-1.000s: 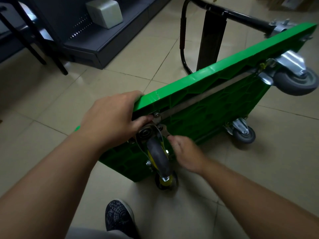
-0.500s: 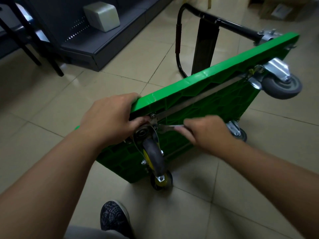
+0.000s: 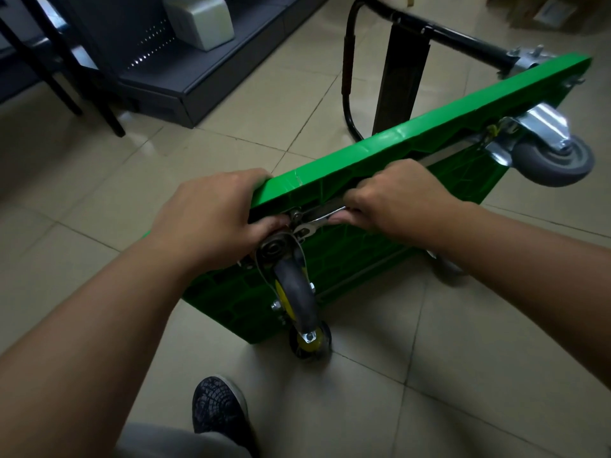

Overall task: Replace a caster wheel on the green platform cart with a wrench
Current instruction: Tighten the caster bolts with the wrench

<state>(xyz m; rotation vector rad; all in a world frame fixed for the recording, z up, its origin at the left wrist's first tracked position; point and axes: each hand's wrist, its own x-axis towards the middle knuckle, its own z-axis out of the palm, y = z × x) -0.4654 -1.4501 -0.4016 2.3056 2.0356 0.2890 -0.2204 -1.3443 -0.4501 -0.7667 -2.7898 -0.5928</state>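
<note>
Green platform cart (image 3: 429,128) standing on edge on floor (image 3: 139,166); left hand (image 3: 211,219) gripping cart corner just above caster wheel (image 3: 296,292), bracing; right hand (image 3: 400,196) curling round wrench (image 3: 317,221), head sitting at mounting bolt (image 3: 296,214); bolt-turning step looking in hand; next move calling for short wrench swing, cart held firm.
</note>
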